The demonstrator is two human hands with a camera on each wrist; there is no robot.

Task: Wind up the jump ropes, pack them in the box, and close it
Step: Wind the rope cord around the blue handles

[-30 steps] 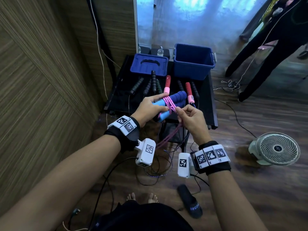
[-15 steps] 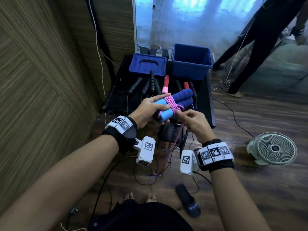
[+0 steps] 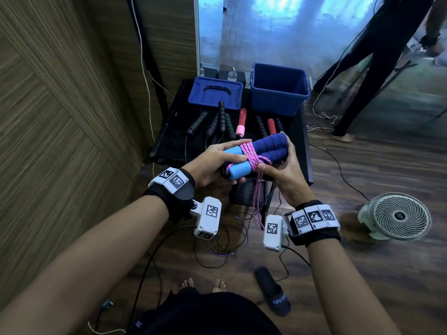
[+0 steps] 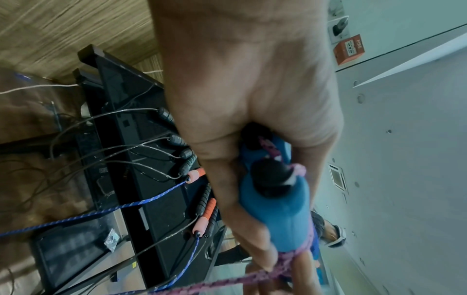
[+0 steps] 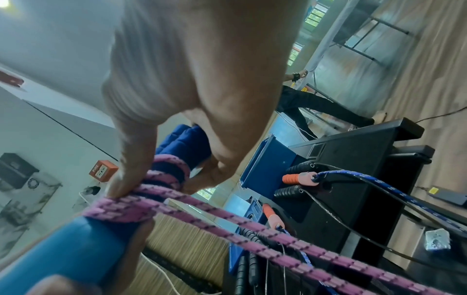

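- The left hand (image 3: 210, 163) grips the light-blue ends of the two blue handles (image 3: 262, 152), fingers curled over the top and thumb underneath.
- The right hand (image 3: 284, 176) grips the dark-blue ends of the same pair from below; its thumb presses on the pink rope (image 3: 251, 154) where that is wound round the middle of the handles.
- Loose lengths of the pink rope hang from the winding towards 6 o'clock, between the two wrists.
- The handles are held side by side in the air, just in front of the near edge of the black table (image 3: 169, 141).
- The open blue box (image 3: 278, 90) stands at the table's far right, at 12 o'clock from the hands; nothing can be seen inside it.
- The blue lid (image 3: 215, 93) lies flat just beside the box, at its 9 o'clock.
- The other jump ropes (image 3: 221, 119) lie unwound on the table between the lid and the hands, handles pointing roughly to 12 o'clock.
- A white fan (image 3: 394, 216) sits on the floor at 3 o'clock.
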